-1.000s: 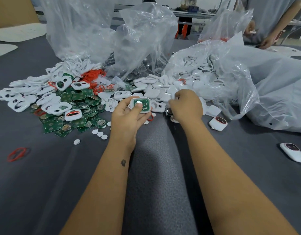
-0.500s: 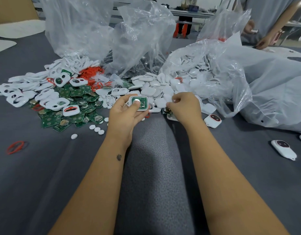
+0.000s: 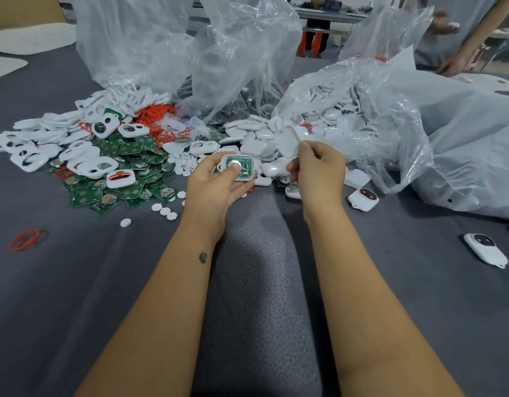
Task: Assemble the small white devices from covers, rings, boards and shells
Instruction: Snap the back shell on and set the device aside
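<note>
The left hand (image 3: 216, 181) is gripping a half-built unit (image 3: 238, 167), its board face-up inside, while the right hand (image 3: 319, 170) is pinching a shell (image 3: 287, 138) above the pile, two finished devices (image 3: 362, 198) lying aside on the table (image 3: 75, 282), heaps of parts remaining.

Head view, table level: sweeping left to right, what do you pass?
Loose red ring → green boards pile → left hand holding the part-built device → right hand pinching a white shell → finished device → another finished device.
</note>
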The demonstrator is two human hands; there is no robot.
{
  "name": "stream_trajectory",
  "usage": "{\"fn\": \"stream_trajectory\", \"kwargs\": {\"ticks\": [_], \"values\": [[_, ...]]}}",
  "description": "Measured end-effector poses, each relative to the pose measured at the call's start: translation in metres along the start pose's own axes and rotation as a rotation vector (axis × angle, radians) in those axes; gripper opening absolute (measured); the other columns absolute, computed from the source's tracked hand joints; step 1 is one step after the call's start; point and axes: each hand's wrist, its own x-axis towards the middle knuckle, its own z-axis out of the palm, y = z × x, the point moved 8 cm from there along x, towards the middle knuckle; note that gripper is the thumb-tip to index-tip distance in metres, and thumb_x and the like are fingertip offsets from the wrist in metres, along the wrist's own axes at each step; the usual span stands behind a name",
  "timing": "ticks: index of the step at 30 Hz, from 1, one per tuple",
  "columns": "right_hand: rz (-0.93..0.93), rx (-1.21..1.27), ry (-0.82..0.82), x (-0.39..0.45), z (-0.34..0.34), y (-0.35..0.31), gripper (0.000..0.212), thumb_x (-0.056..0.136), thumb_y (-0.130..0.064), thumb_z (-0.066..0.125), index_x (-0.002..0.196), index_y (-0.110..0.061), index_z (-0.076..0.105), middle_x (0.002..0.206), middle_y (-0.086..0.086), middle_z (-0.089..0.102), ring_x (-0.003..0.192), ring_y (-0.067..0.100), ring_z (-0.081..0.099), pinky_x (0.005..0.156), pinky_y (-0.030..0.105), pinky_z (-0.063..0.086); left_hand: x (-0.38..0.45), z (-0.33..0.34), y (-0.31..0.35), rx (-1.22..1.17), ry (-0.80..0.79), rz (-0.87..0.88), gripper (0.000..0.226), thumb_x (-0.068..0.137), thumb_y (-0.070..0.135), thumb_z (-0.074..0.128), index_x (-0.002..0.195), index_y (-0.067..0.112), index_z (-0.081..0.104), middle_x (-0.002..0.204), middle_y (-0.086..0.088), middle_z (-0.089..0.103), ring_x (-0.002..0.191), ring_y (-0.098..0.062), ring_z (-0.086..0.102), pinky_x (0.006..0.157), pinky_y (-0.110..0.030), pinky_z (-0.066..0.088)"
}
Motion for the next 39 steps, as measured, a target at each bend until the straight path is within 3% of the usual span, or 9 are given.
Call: {"fn": "stream_trajectory", "kwargs": {"ticks": [5, 14, 22, 26, 32, 39], "values": [[0.28, 0.57, -0.209, -0.029, 0.034, 0.016, 0.023, 0.1, -0.009, 0.045, 0.079, -0.01, 0.054, 0.057, 0.006, 0.065, 0.045, 0.013, 0.056, 0.045, 0.02, 0.045, -0.003, 0.002, 0.003, 0.007, -0.016, 0.025, 0.016, 0.095, -0.002, 0.053, 0.094, 0.01, 0.064, 0.089, -0.01, 0.072, 0.076, -0.02, 0.073, 0.068, -0.025, 0.059], [0.348, 0.701, -0.341, -0.033, 0.04, 0.022, 0.019, 0.099, -0.013, 0.046, 0.085, -0.008, 0.057, 0.069, 0.011, 0.071, 0.063, 0.022, 0.066, 0.053, 0.022, 0.051, -0.004, 0.001, 0.004, -0.027, -0.031, 0.035, 0.014, 0.095, -0.001, 0.054, 0.098, 0.009, 0.063, 0.08, -0.005, 0.075, 0.076, -0.019, 0.073, 0.067, -0.024, 0.058], [0.357, 0.67, -0.358, -0.035, 0.04, 0.022, 0.022, 0.099, -0.014, 0.047, 0.083, -0.005, 0.059, 0.061, 0.007, 0.068, 0.052, 0.015, 0.063, 0.049, 0.02, 0.049, -0.004, 0.001, 0.005, -0.006, -0.033, 0.04, 0.015, 0.095, -0.002, 0.054, 0.097, 0.01, 0.063, 0.081, -0.005, 0.075, 0.076, -0.019, 0.074, 0.065, -0.023, 0.058], [0.289, 0.522, -0.291, -0.031, 0.033, 0.023, 0.027, 0.093, -0.015, 0.053, 0.066, -0.013, 0.056, 0.047, 0.001, 0.054, 0.039, 0.012, 0.042, 0.04, 0.019, 0.034, -0.004, 0.001, 0.004, 0.018, -0.028, 0.018, 0.014, 0.096, -0.001, 0.053, 0.101, 0.008, 0.062, 0.104, -0.02, 0.07, 0.085, -0.025, 0.074, 0.071, -0.026, 0.059], [0.179, 0.361, -0.305, -0.033, 0.033, 0.017, 0.039, 0.089, -0.016, 0.055, 0.05, -0.024, 0.056, 0.047, -0.001, 0.05, 0.042, 0.01, 0.039, 0.041, 0.017, 0.033, -0.006, 0.0, 0.006, 0.026, -0.012, 0.014, 0.016, 0.096, -0.001, 0.053, 0.1, 0.011, 0.063, 0.096, -0.012, 0.071, 0.078, -0.02, 0.074, 0.068, -0.024, 0.059], [0.192, 0.433, -0.32, -0.035, 0.033, 0.014, 0.019, 0.095, -0.011, 0.05, 0.079, -0.011, 0.06, 0.058, 0.008, 0.065, 0.043, 0.013, 0.05, 0.043, 0.02, 0.041, -0.009, 0.003, 0.006, -0.003, -0.029, -0.003, 0.014, 0.097, 0.0, 0.052, 0.097, 0.006, 0.064, 0.083, -0.009, 0.074, 0.076, -0.019, 0.074, 0.065, -0.022, 0.057]]}}
